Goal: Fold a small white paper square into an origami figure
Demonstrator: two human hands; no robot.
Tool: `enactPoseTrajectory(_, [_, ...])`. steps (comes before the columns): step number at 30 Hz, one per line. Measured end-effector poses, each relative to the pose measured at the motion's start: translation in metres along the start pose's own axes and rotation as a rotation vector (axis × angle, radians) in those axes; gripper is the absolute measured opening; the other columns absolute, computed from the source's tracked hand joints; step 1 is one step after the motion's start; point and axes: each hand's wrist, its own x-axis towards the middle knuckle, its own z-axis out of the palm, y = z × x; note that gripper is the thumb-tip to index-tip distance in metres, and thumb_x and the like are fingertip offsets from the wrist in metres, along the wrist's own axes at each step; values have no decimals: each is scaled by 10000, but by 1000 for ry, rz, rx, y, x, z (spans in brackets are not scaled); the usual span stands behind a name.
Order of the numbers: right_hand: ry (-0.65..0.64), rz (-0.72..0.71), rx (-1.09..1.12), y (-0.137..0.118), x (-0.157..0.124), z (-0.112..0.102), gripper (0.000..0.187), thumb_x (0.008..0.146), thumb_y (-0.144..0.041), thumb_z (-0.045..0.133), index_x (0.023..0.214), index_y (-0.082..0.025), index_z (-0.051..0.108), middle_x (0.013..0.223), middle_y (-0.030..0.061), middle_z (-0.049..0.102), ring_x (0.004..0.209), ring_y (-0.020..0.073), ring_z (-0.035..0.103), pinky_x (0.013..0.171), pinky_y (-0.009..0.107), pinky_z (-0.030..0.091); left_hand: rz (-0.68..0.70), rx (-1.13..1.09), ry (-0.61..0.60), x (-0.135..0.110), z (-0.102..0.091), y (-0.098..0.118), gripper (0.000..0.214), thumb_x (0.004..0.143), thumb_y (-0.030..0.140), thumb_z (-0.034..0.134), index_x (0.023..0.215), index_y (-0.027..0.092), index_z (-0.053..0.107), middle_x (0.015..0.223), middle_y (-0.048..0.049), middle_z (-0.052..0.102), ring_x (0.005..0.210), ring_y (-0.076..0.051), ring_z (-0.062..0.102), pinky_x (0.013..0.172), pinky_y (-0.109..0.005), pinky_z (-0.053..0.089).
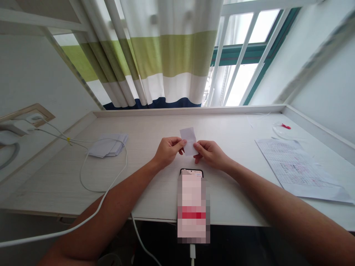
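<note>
A small white piece of paper is held up over the desk between both hands. My left hand pinches its left edge, thumb on the near face. At the lower right edge, my right hand grips it with thumb and fingers. The paper looks blank on the side facing me, with a faint crease across it. Just below the hands, a phone juts past the desk's front edge, its screen mostly blurred out. A white charging plug is at its lower end.
A stack of white paper sheets lies at the left, with a white cable looped over it and across my left forearm. Written sheets lie at the right. Chargers sit in a wall socket. A curtain hangs behind the desk.
</note>
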Motion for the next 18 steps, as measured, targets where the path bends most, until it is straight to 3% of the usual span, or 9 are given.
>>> enactPoseTrajectory(5, [2, 6, -130, -4, -4, 3, 565, 983, -691, 479, 678, -219, 536, 554, 5, 630, 453, 133, 557, 517, 281, 436, -21, -17, 16, 1, -1, -1, 336, 859, 443, 765, 713, 141, 747, 644, -31, 679, 598, -128, 601, 607, -264, 512])
enactPoseTrajectory(12, [8, -43, -263, -7, -6, 0, 531, 1017, -602, 426, 649, -224, 484, 524, -25, 537, 465, 122, 485, 518, 277, 384, -14, -49, 17, 1, 0, -2, 341, 852, 449, 767, 709, 141, 743, 652, -28, 679, 616, -126, 606, 622, -261, 538])
enactPoseTrajectory(18, [-6, -78, -261, -3, -4, -2, 577, 1011, -645, 403, 641, -216, 512, 525, -24, 518, 490, 127, 472, 519, 279, 369, -23, -56, -4, 0, 1, 0, 358, 846, 473, 770, 719, 139, 743, 663, -33, 683, 629, -133, 619, 633, -268, 557])
